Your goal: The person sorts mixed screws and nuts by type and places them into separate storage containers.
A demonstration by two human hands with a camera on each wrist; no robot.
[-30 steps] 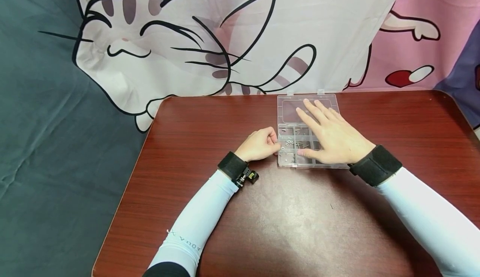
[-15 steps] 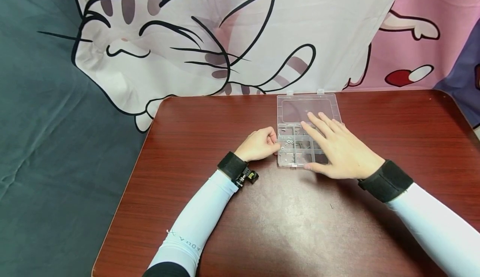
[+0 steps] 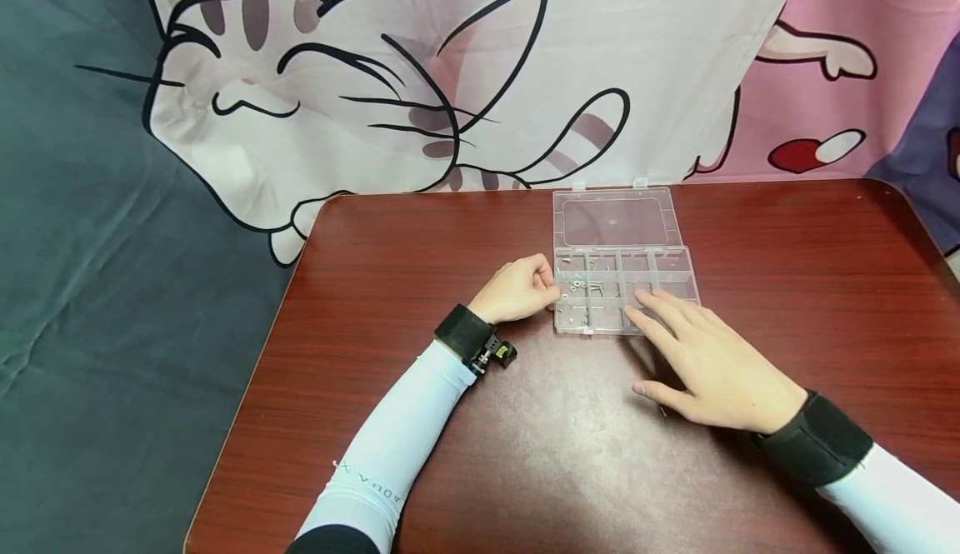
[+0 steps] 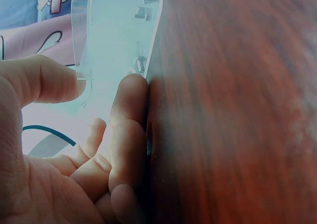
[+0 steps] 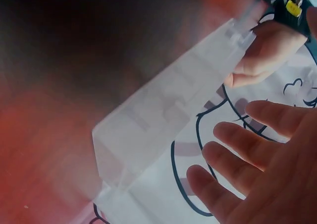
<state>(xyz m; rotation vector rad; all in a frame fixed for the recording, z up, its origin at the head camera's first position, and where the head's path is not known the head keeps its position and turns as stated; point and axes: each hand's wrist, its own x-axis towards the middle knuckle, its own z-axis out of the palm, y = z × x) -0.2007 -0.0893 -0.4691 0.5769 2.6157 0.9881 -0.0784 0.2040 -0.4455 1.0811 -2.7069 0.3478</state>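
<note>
A clear plastic compartment box [image 3: 572,334] lies on the table, its hinged lid [image 3: 617,219] folded back at the far side. Small metal screws [image 3: 597,290] and ring-like pieces [image 3: 577,286] sit in its left and middle compartments. My left hand [image 3: 516,289] holds the box's left side, thumb at the upper edge and index finger low on the wall in the left wrist view. Fingers spread and holding nothing, my right hand [image 3: 708,364] hovers by the box's front right corner. Below its thumb, a thin metal piece [image 3: 663,411] lies on the table, partly hidden.
The reddish-brown table [image 3: 390,237] extends around the box. Behind it hangs a white curtain [image 3: 675,54] with a cat drawing, and a pink cloth [image 3: 840,112] at the right. Green cloth [image 3: 112,329] hangs at the left.
My right hand has moved from above the box back toward me and to the right, uncovering the lid and most compartments. The left hand stays at the box's left side.
</note>
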